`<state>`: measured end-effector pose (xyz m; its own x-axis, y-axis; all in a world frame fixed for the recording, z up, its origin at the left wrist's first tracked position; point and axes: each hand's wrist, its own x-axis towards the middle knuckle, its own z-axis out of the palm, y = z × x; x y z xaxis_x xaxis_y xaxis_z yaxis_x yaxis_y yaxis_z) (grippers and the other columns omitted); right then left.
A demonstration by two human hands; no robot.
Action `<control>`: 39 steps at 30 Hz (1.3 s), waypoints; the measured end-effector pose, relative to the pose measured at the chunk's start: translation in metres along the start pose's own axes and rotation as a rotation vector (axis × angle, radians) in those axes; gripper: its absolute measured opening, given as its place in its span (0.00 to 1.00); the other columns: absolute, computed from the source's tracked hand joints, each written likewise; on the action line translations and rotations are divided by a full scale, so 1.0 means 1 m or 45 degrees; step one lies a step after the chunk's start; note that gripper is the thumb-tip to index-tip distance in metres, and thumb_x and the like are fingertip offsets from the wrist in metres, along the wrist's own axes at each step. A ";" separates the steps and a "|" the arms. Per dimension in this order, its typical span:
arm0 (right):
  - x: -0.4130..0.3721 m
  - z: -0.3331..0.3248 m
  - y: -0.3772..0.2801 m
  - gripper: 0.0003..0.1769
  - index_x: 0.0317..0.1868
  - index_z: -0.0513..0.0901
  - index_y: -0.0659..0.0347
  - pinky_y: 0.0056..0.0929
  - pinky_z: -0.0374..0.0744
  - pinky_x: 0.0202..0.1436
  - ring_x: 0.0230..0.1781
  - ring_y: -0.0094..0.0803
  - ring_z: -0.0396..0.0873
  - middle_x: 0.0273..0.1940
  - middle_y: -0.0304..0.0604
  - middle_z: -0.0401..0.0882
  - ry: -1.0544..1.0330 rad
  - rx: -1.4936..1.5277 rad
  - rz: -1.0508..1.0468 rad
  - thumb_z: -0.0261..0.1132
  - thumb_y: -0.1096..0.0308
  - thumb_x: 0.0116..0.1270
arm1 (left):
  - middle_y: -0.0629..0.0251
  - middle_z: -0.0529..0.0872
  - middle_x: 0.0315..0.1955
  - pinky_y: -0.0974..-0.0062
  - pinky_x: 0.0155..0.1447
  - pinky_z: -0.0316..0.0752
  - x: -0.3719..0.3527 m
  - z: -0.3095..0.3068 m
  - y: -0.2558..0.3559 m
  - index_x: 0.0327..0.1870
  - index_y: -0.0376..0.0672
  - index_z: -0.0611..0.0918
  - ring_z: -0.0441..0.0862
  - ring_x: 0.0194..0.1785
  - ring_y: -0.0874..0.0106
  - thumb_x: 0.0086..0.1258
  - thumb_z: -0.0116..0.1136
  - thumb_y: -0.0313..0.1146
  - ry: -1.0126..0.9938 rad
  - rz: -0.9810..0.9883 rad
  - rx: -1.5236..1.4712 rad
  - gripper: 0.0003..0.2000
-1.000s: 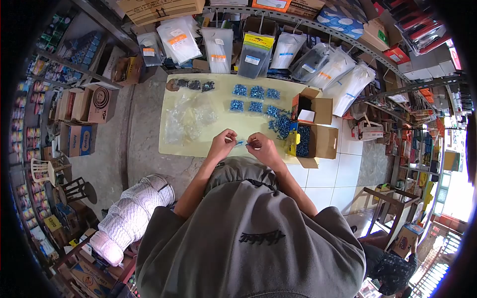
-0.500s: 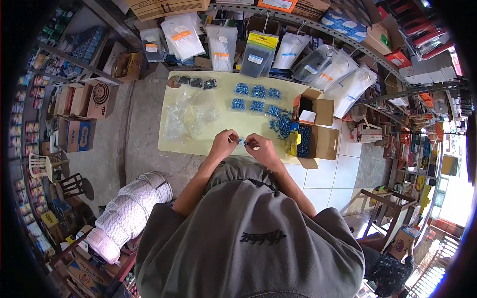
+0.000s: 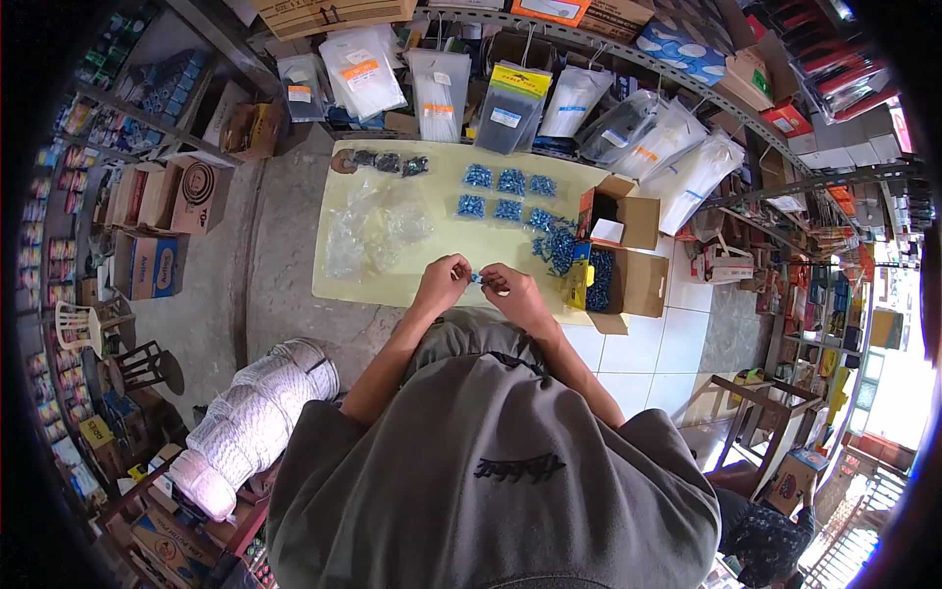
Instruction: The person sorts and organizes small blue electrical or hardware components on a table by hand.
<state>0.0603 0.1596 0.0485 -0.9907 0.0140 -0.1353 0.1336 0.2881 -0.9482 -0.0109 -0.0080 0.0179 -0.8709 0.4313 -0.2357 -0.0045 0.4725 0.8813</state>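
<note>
My left hand [image 3: 445, 284] and my right hand [image 3: 514, 291] meet over the table's near edge, fingers of both pinched together. Between the fingertips shows a small blue piece [image 3: 477, 279], too small to make out its kind. To the right of my hands lies a loose pile of small blue parts [image 3: 559, 249], beside an open carton [image 3: 645, 284] holding many more of them. Several clear packets of blue parts [image 3: 510, 181] sit in two rows further back. Left of my hands, crumpled clear plastic bags [image 3: 378, 236] are spread on the pale yellow table [image 3: 446, 211].
Small packets of dark parts [image 3: 389, 163] lie at the back left of the table. A second open box [image 3: 638, 221] stands at its right edge. Hanging bags of cable ties [image 3: 512, 108] line the rack behind. A large white rope roll [image 3: 260, 417] is at my left; another person [image 3: 770, 540] is behind right.
My right hand has turned slightly, and its fingertips are a little closer to those of my left hand. More of the blue piece shows between them. The table's contents look unchanged.
</note>
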 end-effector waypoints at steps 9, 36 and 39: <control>-0.001 -0.003 -0.007 0.14 0.47 0.79 0.65 0.26 0.82 0.41 0.35 0.28 0.84 0.37 0.44 0.85 -0.045 -0.005 0.017 0.66 0.78 0.60 | 0.60 0.84 0.27 0.73 0.37 0.77 0.001 -0.001 -0.002 0.33 0.38 0.81 0.83 0.31 0.69 0.58 0.61 0.24 0.013 0.024 -0.005 0.03; 0.015 -0.055 0.135 0.09 0.39 0.80 0.65 0.46 0.80 0.43 0.37 0.54 0.80 0.37 0.58 0.79 0.391 -1.004 0.257 0.60 0.71 0.58 | 0.60 0.85 0.28 0.74 0.37 0.77 -0.001 -0.001 -0.006 0.34 0.37 0.81 0.82 0.31 0.70 0.60 0.61 0.28 0.010 0.000 -0.001 0.05; 0.010 -0.055 0.102 0.11 0.40 0.81 0.65 0.39 0.82 0.41 0.36 0.49 0.82 0.36 0.57 0.81 0.503 -0.871 0.255 0.63 0.71 0.56 | 0.61 0.85 0.28 0.74 0.37 0.77 0.000 -0.002 -0.006 0.35 0.37 0.81 0.82 0.31 0.70 0.60 0.61 0.28 0.013 -0.010 0.005 0.05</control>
<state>0.0621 0.2422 -0.0337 -0.9026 0.4273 -0.0515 0.3908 0.7635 -0.5142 -0.0116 -0.0127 0.0134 -0.8758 0.4197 -0.2383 -0.0092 0.4792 0.8777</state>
